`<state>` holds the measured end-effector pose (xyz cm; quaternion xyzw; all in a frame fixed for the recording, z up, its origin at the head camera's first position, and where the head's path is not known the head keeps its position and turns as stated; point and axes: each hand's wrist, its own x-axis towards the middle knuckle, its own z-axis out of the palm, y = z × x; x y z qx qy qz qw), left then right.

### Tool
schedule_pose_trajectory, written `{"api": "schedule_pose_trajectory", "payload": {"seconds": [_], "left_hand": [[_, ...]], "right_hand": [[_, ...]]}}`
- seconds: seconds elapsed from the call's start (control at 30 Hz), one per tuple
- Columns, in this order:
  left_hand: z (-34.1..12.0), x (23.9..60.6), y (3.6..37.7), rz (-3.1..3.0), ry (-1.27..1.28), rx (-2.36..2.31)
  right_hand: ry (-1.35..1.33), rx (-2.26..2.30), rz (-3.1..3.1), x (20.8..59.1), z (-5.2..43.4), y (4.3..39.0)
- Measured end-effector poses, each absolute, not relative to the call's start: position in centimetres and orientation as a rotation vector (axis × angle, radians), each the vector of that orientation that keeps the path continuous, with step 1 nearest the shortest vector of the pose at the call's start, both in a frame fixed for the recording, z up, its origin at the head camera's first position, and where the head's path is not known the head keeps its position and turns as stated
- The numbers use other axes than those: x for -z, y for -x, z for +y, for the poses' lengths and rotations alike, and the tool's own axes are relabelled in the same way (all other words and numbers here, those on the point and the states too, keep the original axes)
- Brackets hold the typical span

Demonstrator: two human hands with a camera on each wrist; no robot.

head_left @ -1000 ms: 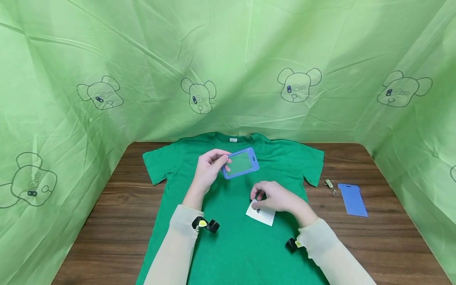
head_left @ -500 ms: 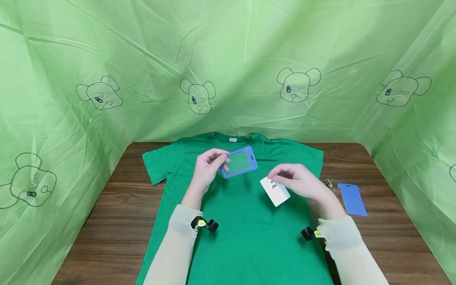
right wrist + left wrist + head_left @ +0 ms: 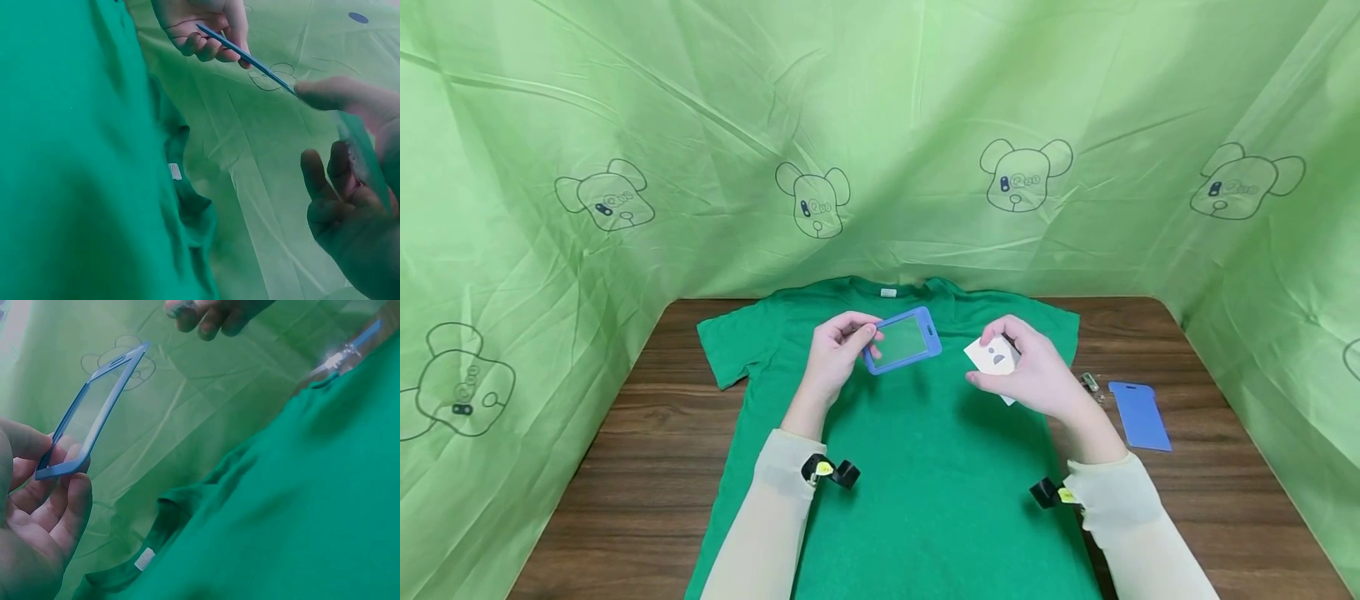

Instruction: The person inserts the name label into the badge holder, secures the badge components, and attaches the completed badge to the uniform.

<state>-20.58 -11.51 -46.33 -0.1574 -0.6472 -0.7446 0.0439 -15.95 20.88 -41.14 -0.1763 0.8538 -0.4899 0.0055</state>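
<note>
My left hand [image 3: 837, 354] pinches the lower left corner of a blue badge holder frame [image 3: 901, 342] with a see-through window, held up above the green T-shirt [image 3: 887, 483]. In the left wrist view, the thumb lies on one side of the badge holder [image 3: 100, 422] and fingers are behind it. To the right, my right hand [image 3: 1033, 371] holds a small white card [image 3: 991, 358] printed with a grey figure, also raised over the shirt. The right wrist view shows this card [image 3: 362, 153] edge-on and blurred, between the thumb and the fingers. A gap separates card and holder.
On the brown wooden table [image 3: 685, 467], right of the shirt, lie a flat blue plastic panel [image 3: 1140, 417] and a small metal clip with clear parts [image 3: 1091, 384]. Light green cloth walls [image 3: 880, 100] with bear drawings enclose the back and sides.
My right hand has lifted the white card off the shirt, moved it right and up, and turned it within its fingers. The left hand with the badge holder has barely moved.
</note>
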Motion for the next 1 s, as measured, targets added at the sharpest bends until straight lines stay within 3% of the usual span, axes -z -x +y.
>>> {"api": "schedule_pose_trajectory", "payload": {"seconds": [0.63,1.0], "left_hand": [[-11.38,46.27,20.71,-1.988,0.491,2.278],[-11.35,46.11,20.47,-2.001,0.470,2.270]], "right_hand": [[1.033,1.543,2.631,41.76,21.23,16.38],[0.944,1.493,2.727,41.36,21.39,16.45]]}}
